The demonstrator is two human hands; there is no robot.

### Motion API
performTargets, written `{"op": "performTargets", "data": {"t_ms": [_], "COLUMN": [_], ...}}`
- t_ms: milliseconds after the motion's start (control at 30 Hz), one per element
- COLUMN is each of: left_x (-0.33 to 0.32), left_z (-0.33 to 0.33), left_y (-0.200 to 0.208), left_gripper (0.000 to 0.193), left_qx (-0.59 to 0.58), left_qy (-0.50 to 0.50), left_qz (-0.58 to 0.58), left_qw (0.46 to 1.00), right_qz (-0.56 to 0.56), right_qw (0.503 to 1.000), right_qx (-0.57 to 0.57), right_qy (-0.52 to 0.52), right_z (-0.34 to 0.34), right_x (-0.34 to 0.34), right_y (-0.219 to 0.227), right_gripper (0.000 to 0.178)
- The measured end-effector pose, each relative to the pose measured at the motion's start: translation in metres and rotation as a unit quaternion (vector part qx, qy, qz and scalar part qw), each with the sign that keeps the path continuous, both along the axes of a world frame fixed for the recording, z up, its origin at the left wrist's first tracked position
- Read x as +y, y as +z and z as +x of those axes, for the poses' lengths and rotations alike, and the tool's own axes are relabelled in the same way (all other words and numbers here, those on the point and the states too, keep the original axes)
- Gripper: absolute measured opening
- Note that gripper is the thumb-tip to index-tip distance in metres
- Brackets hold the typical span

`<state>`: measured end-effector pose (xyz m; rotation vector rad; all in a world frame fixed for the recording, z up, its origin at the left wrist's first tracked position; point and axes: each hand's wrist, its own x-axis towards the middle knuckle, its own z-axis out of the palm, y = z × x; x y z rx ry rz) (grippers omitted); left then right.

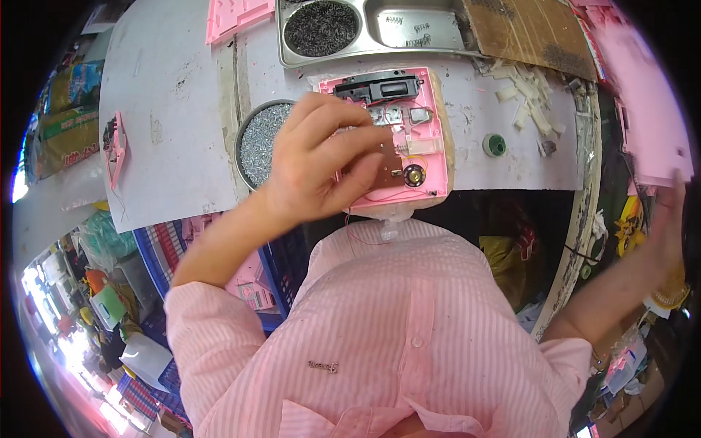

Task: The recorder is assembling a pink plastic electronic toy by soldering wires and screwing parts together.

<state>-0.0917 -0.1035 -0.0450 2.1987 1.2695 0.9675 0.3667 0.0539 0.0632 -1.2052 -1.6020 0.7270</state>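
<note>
In front of me a pink plastic casing [436, 131] lies open on a padded block at the table's edge. Inside it are a black part [387, 87] along the top, a small round speaker [414, 175], thin wires and a brown circuit board [389, 166]. My left hand [314, 157] reaches over the casing's left side, thumb and fingers curled closed at the board and hiding part of it. Far to the right, my right hand [668, 215] grips the lower edge of a large pink plastic panel [642, 109]; both are blurred.
A round bowl of small metal screws [264, 142] stands left of the casing. Behind is a metal tray [409, 47] with springs and dark screws. White plastic pieces [522, 91] and a small green spool [494, 144] lie right. Blue crates [281, 270] stand below the table.
</note>
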Motion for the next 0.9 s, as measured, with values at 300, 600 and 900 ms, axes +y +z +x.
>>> {"op": "performTargets", "data": {"t_ms": [300,600,900], "left_x": [0.027,-0.027,-0.038], "left_z": [0.035,0.023,0.025], "left_y": [0.029,-0.003,-0.027], "left_gripper": [0.053,0.084,0.08], "left_qx": [-0.495,-0.104,-0.121], "left_qy": [0.133,0.197,0.203], "left_qz": [-0.264,-0.144,-0.167], "left_qw": [0.817,0.964,0.957], "right_qz": [-0.216,-0.166,-0.187], "right_qw": [0.902,0.959,0.948], "right_qx": [0.333,-0.097,-0.107], "right_qy": [0.171,0.207,0.235], "right_z": [-0.202,-0.186,-0.183], "right_x": [-0.063,-0.119,-0.118], "right_y": [-0.078,-0.117,-0.138], "right_gripper": [0.055,0.058,0.061]}}
